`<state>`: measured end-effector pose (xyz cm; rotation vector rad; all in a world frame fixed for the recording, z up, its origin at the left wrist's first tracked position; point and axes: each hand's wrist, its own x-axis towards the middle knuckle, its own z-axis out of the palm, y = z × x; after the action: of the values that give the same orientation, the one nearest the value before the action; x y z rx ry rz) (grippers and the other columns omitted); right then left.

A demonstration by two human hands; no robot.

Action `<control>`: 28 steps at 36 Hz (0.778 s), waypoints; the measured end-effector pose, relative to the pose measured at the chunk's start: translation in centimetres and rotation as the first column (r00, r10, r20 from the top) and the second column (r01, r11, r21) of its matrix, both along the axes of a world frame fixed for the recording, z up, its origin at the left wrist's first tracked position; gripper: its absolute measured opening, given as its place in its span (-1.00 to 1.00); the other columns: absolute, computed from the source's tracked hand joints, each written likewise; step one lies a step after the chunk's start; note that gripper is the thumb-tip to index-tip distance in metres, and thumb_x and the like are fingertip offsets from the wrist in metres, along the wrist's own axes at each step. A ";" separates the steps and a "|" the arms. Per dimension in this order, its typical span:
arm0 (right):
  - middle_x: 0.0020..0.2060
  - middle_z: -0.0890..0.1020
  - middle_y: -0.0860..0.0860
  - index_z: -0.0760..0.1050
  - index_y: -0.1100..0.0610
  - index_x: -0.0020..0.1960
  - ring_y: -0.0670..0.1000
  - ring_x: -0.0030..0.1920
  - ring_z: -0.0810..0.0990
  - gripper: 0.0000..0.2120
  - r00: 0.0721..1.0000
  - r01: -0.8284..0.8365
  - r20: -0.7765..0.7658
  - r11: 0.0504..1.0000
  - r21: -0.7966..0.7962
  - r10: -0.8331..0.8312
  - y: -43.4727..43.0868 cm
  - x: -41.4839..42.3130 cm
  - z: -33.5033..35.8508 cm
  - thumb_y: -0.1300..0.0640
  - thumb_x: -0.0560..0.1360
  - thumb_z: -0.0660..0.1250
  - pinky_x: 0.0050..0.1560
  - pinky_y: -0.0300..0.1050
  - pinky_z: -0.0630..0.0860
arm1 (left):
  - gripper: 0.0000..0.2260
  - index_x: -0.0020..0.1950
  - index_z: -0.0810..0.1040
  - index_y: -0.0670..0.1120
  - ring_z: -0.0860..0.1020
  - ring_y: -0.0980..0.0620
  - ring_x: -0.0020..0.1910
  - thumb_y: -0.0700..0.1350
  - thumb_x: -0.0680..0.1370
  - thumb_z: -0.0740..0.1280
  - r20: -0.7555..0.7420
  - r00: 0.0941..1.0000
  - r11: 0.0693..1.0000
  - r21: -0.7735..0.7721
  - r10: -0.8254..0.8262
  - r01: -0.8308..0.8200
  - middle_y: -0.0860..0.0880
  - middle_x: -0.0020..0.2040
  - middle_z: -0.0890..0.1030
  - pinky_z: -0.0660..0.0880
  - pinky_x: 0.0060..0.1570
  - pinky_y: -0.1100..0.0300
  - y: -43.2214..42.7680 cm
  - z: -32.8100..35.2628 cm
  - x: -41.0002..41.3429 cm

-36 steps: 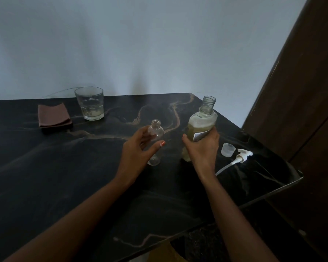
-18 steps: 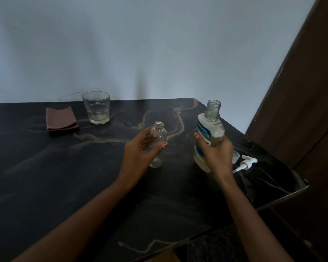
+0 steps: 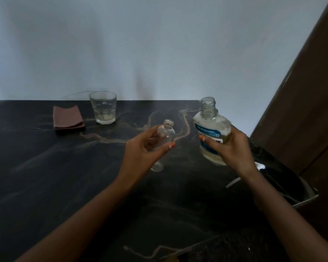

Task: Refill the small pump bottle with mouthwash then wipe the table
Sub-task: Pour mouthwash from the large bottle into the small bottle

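left hand: i see it wrapped around the small clear plastic pump bottle, thumb across the front, fingers behind; firm hold.
small bottle: uncapped, open neck upward, tilted slightly right, appears empty; whether its base touches the table i cannot tell.
right hand: i see it clasped around the lower body of the large clear mouthwash bottle with the blue and white label; full hold.
mouthwash bottle: uncapped, near upright, raised off the surface, pale liquid inside, just right of the small bottle, not touching it.
black marble-pattern table: carries everything.
folded brown cloth: far left, flat.
clear glass tumbler: just right of the cloth, upright.
white pump head with tube: mostly hidden behind the right wrist.
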<state>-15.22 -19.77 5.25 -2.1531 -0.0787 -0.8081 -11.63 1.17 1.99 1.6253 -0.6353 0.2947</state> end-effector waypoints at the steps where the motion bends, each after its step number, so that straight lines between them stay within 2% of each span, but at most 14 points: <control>1: -0.10 0.58 -0.04 0.52 0.24 0.10 -0.22 -0.16 0.55 -0.59 1.000 -0.005 -0.004 1.000 -0.021 0.005 -0.1 0.0 0.1 0.19 0.29 0.49 -0.19 -0.62 0.39 | -0.53 0.20 0.48 0.03 0.59 0.21 0.00 0.05 0.30 0.41 -0.001 1.000 1.000 0.004 0.005 -0.005 0.04 0.01 0.63 0.49 0.01 0.41 0.0 0.0 0.0; 3: -0.08 0.59 -0.01 0.51 0.22 0.11 -0.10 -0.09 0.58 -0.59 1.000 -0.021 -0.012 0.998 -0.051 0.020 -0.3 -0.1 0.5 0.19 0.30 0.49 -0.15 -0.58 0.42 | -0.53 0.19 0.48 0.04 0.59 0.20 0.00 0.06 0.30 0.41 -0.003 1.000 1.000 0.007 0.009 -0.009 0.04 0.00 0.63 0.49 0.01 0.41 0.1 0.1 -0.1; 8: -0.08 0.60 0.03 0.50 0.22 0.07 -0.05 -0.08 0.58 -0.61 0.998 -0.057 -0.010 0.988 -0.144 0.056 -0.5 -0.3 1.4 0.22 0.29 0.50 -0.12 -0.49 0.45 | -0.57 0.16 0.49 0.04 0.59 0.22 -0.01 0.04 0.30 0.41 0.012 1.000 1.000 0.000 -0.003 0.003 0.10 -0.04 0.62 0.50 0.00 0.41 0.2 0.2 -0.3; 13: -0.14 0.58 -0.03 0.55 0.26 0.05 -0.05 -0.12 0.58 -0.61 1.000 -0.025 0.000 0.964 -0.263 0.026 -0.4 -0.3 1.8 0.22 0.26 0.52 -0.16 -0.58 0.39 | -0.59 0.14 0.48 0.06 0.58 0.31 -0.04 0.00 0.31 0.41 0.036 0.999 1.000 0.001 -0.020 0.020 0.19 -0.07 0.59 0.47 -0.04 0.48 0.0 0.1 -0.5; 18: -0.14 0.57 -0.07 0.56 0.25 0.09 -0.20 -0.15 0.56 -0.57 1.000 -0.030 -0.009 0.952 -0.304 0.028 -0.2 -0.3 2.0 0.25 0.24 0.53 -0.16 -0.63 0.35 | -0.64 0.08 0.48 0.18 0.60 0.30 -0.06 -0.02 0.31 0.43 0.075 0.997 0.999 -0.015 -0.032 0.033 0.27 -0.10 0.60 0.47 -0.05 0.49 -0.1 0.0 -0.7; 21: -0.14 0.59 -0.05 0.55 0.24 0.11 -0.09 -0.14 0.57 -0.54 0.999 -0.034 -0.017 0.950 -0.310 0.030 -0.2 -0.3 2.1 0.26 0.24 0.54 -0.16 -0.62 0.35 | -0.65 0.07 0.51 0.15 0.62 0.27 -0.07 -0.04 0.32 0.45 0.081 0.996 0.999 -0.015 -0.034 0.035 0.23 -0.10 0.62 0.47 -0.05 0.47 -0.1 -0.2 -0.7; 28: -0.14 0.61 -0.05 0.56 0.21 0.10 -0.07 -0.13 0.60 -0.57 0.997 -0.078 -0.035 0.951 -0.300 0.071 0.3 -0.4 2.4 0.27 0.25 0.53 -0.13 -0.51 0.42 | -0.63 0.08 0.48 0.17 0.60 0.31 -0.07 0.01 0.30 0.43 0.078 0.996 0.999 -0.004 -0.049 0.050 0.24 -0.08 0.60 0.46 -0.05 0.50 -0.1 0.0 -0.7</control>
<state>-15.61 -19.49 7.62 -2.4288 -0.2859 -0.7659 -12.38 1.11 2.00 1.5965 -0.7322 0.3240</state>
